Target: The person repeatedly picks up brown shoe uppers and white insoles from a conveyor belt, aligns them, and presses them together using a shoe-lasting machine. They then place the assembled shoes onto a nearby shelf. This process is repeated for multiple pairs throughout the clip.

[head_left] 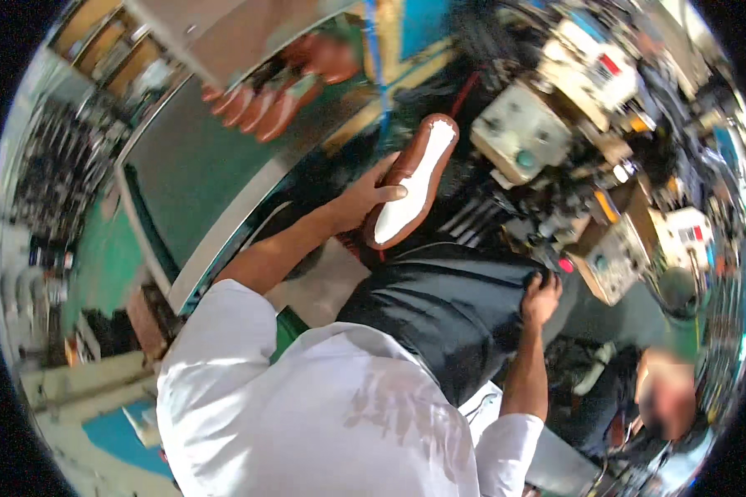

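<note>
My left hand [379, 195] is closed round the side of a brown shoe [400, 175], its thumb lying on the underside. The shoe is turned bottom up, showing a long white area framed by a brown rim. At the right of my lap, my right hand [541, 299] rests on the black apron [448, 302] over my knee. Its fingers are slightly apart and bent over the edge, and no object shows in it.
Several brown shoes [278, 108] stand on a green conveyor belt [192, 166] with a pale metal edge at the left. Beige machine boxes [522, 132] with knobs crowd the right, with cables around them. Another person [667, 398] is at the lower right.
</note>
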Tool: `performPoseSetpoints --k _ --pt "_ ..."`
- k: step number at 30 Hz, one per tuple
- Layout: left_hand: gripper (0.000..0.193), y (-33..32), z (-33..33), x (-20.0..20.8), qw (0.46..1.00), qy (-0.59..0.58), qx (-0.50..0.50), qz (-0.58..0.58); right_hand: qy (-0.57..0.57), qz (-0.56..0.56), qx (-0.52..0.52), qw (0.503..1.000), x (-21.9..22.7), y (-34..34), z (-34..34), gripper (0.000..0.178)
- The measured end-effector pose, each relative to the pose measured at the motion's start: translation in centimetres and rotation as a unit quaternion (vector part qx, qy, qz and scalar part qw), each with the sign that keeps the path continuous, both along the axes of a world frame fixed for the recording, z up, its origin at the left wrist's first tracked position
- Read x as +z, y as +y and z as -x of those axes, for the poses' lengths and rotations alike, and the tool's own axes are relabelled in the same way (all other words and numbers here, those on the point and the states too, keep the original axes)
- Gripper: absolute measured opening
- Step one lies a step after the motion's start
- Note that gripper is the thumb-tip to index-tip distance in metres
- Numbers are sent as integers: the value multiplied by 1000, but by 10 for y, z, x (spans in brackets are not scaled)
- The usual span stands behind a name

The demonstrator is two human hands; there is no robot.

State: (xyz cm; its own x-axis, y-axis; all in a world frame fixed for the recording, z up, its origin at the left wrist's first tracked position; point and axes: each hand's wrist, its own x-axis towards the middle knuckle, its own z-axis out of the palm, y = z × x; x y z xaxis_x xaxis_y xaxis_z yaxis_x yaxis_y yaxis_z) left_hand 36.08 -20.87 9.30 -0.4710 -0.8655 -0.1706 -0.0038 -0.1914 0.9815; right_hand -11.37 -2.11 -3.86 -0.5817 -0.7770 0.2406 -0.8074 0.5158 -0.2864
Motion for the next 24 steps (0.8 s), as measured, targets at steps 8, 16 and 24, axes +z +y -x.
performPoseSetpoints --k 8,16,24 --pt "101 -9 -243 -60 925 -196 314 80 -44 -23 40 998 3 -16 -7 57" --pt "101 7 -414 -146 575 -786 216 64 -17 -33 89 995 -7 -10 2 60" --pt "93 -8 -468 -149 541 -826 142 77 -30 -75 91 993 7 0 0 63"
